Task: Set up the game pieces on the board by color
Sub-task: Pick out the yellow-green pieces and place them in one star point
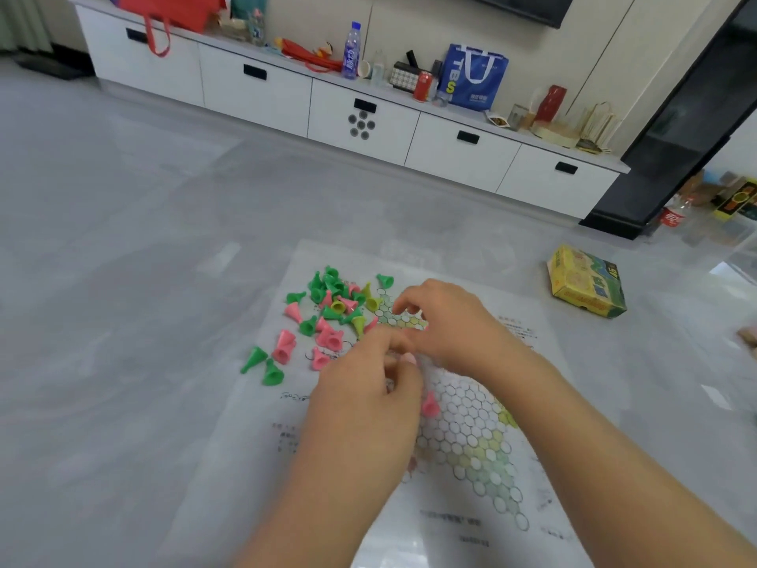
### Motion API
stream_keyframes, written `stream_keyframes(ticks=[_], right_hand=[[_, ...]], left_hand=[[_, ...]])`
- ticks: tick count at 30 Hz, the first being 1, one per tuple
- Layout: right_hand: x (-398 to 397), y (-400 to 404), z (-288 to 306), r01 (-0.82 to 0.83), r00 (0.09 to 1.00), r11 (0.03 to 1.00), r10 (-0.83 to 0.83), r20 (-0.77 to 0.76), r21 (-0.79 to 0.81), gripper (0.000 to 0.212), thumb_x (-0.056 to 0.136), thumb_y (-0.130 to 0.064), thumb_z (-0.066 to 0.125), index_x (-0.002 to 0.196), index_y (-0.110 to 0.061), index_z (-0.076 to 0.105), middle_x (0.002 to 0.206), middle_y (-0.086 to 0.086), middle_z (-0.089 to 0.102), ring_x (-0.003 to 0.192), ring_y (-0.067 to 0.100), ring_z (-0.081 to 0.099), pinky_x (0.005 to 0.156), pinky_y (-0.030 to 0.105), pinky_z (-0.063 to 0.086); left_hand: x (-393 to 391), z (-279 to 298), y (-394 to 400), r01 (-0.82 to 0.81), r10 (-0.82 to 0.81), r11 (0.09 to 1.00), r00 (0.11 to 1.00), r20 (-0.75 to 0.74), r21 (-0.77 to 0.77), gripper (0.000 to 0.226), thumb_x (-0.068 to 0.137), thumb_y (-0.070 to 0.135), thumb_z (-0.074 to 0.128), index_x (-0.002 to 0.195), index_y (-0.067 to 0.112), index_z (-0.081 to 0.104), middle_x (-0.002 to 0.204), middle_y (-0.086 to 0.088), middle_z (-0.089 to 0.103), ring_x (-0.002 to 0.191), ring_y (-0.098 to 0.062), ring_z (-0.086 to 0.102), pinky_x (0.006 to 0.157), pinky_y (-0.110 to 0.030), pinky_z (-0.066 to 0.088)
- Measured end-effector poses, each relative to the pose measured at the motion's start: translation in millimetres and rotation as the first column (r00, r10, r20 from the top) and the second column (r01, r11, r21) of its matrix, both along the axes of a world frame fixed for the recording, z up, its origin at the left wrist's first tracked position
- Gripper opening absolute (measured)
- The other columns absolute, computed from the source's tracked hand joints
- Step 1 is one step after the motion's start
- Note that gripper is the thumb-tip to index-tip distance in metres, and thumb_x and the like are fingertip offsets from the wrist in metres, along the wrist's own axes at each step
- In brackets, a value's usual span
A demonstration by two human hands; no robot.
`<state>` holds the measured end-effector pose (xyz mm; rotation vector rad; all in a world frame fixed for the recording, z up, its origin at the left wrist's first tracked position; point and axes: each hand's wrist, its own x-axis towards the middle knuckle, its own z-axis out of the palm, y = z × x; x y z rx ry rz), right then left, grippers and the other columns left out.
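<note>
Head view showed my left hand [368,387] and right hand [446,325] curled together, grip unclear, mixed pieces [323,317] lying just left of my fingertips on the board [471,424].

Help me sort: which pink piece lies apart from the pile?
The pink piece on the board's hexagon grid, just beside the left hand; the other pink ones lie in the mixed pile.

Yellow box [588,282] on floor; blue bag [475,77] on cabinet [262,96].
</note>
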<state>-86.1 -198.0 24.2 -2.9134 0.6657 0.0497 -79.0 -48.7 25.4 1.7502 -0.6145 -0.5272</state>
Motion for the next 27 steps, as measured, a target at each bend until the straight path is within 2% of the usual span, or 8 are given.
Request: stream_keyframes(ticks=[3,5,8,13,16,20,23,27], right_hand=[[23.2,-9.9,-13.4,-0.071,0.986,0.996,0.062,-0.157,-0.054,0.022,0.086,-0.020,0.058,0.108,-0.022,0.059,0.104,-0.003,0.059,0.091,0.014,0.053,0.082,0.029,0.040],[29.3,-16.3,-20.5,-0.095,0.972,0.995,0.091,-0.217,-0.006,0.016,0.083,-0.015,0.062,0.095,-0.024,0.057,0.090,-0.004,0.055,0.079,0.012,0.054,0.069,0.027,0.046],[34.1,-24.4,-18.5,-0.137,0.961,0.990,0.140,-0.239,0.029,0.012,0.083,-0.015,0.061,0.089,-0.023,0.054,0.080,-0.009,0.048,0.077,0.012,0.055,0.068,0.027,0.047],[48.1,-29.6,-3.7,-0.094,0.995,0.995,0.095,-0.033,0.043,0.038,0.085,-0.018,0.062,0.120,-0.021,0.048,0.086,-0.002,0.056,0.083,0.018,0.055,0.073,0.029,0.044],[62.8,-25.1,-9.2,-0.107,0.986,0.994,0.108,-0.126,0.009,0.056,0.085,-0.015,0.060,0.135,-0.023,0.037,0.107,0.008,0.059,0.096,0.024,0.057,0.079,0.032,0.045],[74.0,-18.8,-22.0,-0.114,0.983,0.990,0.100,-0.157,-0.087,0.033,0.088,-0.014,0.056,0.121,-0.013,0.054,0.111,0.011,0.061,0.096,0.025,0.058,0.071,0.027,0.041],[71.9,-17.8,-25.4,-0.039,0.994,0.996,0.030,-0.109,-0.077,0.025,0.088,-0.013,0.055,0.112,-0.011,0.053,0.107,0.012,0.060,0.089,0.024,0.057,0.066,0.028,0.039],[56.7,-19.3,-11.2,0.032,0.999,0.996,-0.033,0.010,0.086,0.019,0.087,-0.015,0.057,0.106,-0.015,0.055,0.105,0.007,0.060,0.085,0.019,0.055,0.068,0.024,0.042]], left_hand=[[6.7,1.4,4.7,-0.006,0.004,0.999,1.000,0.031,0.033,0.020,0.092,0.026,0.042,0.077,0.038,0.048,0.073,0.014,0.062,0.045,0.002,0.053,0.043,-0.012,0.040],[10.4,1.7,7.5,-0.020,0.018,0.999,0.999,0.030,0.039,0.017,0.092,0.028,0.042,0.080,0.038,0.048,0.077,0.015,0.062,0.063,0.003,0.058,0.056,-0.015,0.046],[16.2,3.1,12.6,-0.065,0.065,0.998,0.998,-0.008,0.019,0.015,0.092,0.029,0.041,0.083,0.035,0.052,0.080,0.015,0.063,0.073,0.004,0.058,0.057,-0.011,0.045],[25.5,3.8,18.2,-0.091,0.091,0.996,0.994,-0.053,-0.003,0.014,0.092,0.027,0.042,0.086,0.033,0.054,0.082,0.011,0.064,0.071,-0.002,0.061,0.063,-0.018,0.050],[28.3,3.8,19.6,-0.107,0.106,0.994,0.993,-0.057,-0.012,0.014,0.092,0.028,0.042,0.088,0.033,0.054,0.086,0.012,0.063,0.068,-0.001,0.060,0.059,-0.014,0.045],[28.4,4.1,19.1,-0.106,0.105,0.994,0.993,-0.055,-0.016,0.014,0.092,0.029,0.042,0.086,0.033,0.055,0.084,0.013,0.064,0.068,0.000,0.059,0.057,-0.010,0.042],[29.4,5.3,18.6,-0.131,0.130,0.991,0.990,-0.056,-0.025,0.015,0.091,0.027,0.042,0.084,0.033,0.054,0.082,0.013,0.063,0.066,-0.001,0.059,0.053,-0.009,0.040],[29.0,6.2,19.0,-0.153,0.148,0.987,0.984,-0.101,-0.049,0.016,0.091,0.025,0.042,0.088,0.034,0.055,0.087,0.012,0.063,0.071,-0.001,0.058,0.059,-0.014,0.041]])
